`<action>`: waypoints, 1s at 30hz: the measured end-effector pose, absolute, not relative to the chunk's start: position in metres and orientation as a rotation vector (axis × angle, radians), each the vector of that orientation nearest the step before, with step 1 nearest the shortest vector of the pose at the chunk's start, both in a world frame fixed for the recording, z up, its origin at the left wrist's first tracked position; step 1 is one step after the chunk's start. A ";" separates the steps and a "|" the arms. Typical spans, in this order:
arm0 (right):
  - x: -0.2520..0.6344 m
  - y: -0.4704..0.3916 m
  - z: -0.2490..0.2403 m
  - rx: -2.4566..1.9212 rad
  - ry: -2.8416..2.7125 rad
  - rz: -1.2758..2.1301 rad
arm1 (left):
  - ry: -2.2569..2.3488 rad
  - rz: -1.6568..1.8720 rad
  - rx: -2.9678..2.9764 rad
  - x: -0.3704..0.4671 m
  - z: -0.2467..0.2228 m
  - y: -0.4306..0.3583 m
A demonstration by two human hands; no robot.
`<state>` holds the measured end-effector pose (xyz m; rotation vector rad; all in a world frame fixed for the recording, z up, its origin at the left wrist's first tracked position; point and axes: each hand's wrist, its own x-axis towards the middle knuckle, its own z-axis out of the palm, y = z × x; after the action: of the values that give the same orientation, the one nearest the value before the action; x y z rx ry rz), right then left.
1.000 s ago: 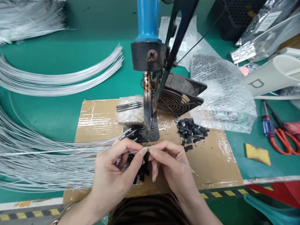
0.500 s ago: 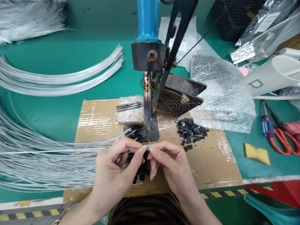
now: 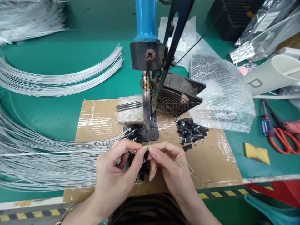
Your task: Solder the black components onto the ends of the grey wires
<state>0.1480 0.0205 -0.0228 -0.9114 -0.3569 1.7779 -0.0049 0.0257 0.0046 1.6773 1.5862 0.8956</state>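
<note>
My left hand [image 3: 119, 170] pinches the end of a thin grey wire between thumb and forefinger, with the wire running off to the left. Fingertip to fingertip with it, my right hand [image 3: 170, 165] pinches too; thin wire strands stick out past its palm to the lower right. The exact joint between the fingertips is hidden. Just beyond the hands, the soldering iron's tip [image 3: 147, 115] points down from its blue handle [image 3: 146, 22]. A bundle of grey wires [image 3: 47, 168] lies left of my hands, and black pieces [image 3: 142, 172] show partly beneath my fingers.
Small black connectors [image 3: 191, 131] lie in a pile on the cardboard sheet [image 3: 211, 168]. A black fan [image 3: 177, 97] stands behind the iron. Further right are bubble wrap [image 3: 220, 90], a yellow sponge [image 3: 257, 153] and orange-handled pliers [image 3: 282, 140]. Another wire bundle [image 3: 61, 81] lies at upper left.
Both hands keep almost the same place and pinch. The strands by the right hand have shifted slightly, and the whole view has moved a little.
</note>
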 end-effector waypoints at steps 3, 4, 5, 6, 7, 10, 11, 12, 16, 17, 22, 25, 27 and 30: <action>0.148 0.021 -0.023 -0.921 -0.361 1.785 | 1.575 0.888 1.679 -0.005 0.006 0.026; 0.148 0.021 -0.023 -0.920 -0.361 1.785 | 1.576 0.880 1.677 -0.005 0.006 0.026; 0.148 0.021 -0.023 -0.921 -0.362 1.785 | 1.576 0.878 1.679 -0.006 0.006 0.025; 0.148 0.021 -0.023 -0.920 -0.363 1.785 | 1.574 0.883 1.682 -0.006 0.006 0.026; 0.148 0.021 -0.023 -0.921 -0.368 1.786 | 1.570 0.891 1.687 -0.006 0.006 0.026; 0.149 0.021 -0.023 -0.928 -0.381 1.786 | 1.558 0.898 1.697 -0.006 0.006 0.027; 0.150 0.021 -0.023 -0.931 -0.383 1.789 | 1.559 0.892 1.697 -0.006 0.006 0.028; 0.151 0.021 -0.023 -0.932 -0.385 1.794 | 1.561 0.878 1.697 -0.006 0.006 0.028; 0.155 0.022 -0.024 -0.934 -0.396 1.838 | 1.532 0.844 1.681 -0.009 0.006 0.028; 0.156 0.023 -0.024 -0.936 -0.401 1.852 | 1.522 0.834 1.675 -0.010 0.007 0.028; 0.159 0.024 -0.023 -0.946 -0.425 1.865 | 1.536 0.824 1.643 -0.010 0.008 0.028; 0.157 0.023 -0.022 -0.926 -0.412 1.853 | 1.564 0.840 1.634 -0.009 0.007 0.029; 0.155 0.023 -0.022 -0.924 -0.405 1.842 | 1.568 0.850 1.642 -0.007 0.006 0.030; 0.151 0.021 -0.022 -0.942 -0.379 1.816 | 1.579 0.874 1.674 -0.005 0.006 0.029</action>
<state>0.1514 0.0214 -0.0216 -0.9423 -0.3793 1.8162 -0.0053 0.0290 0.0063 1.6745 1.5785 0.8737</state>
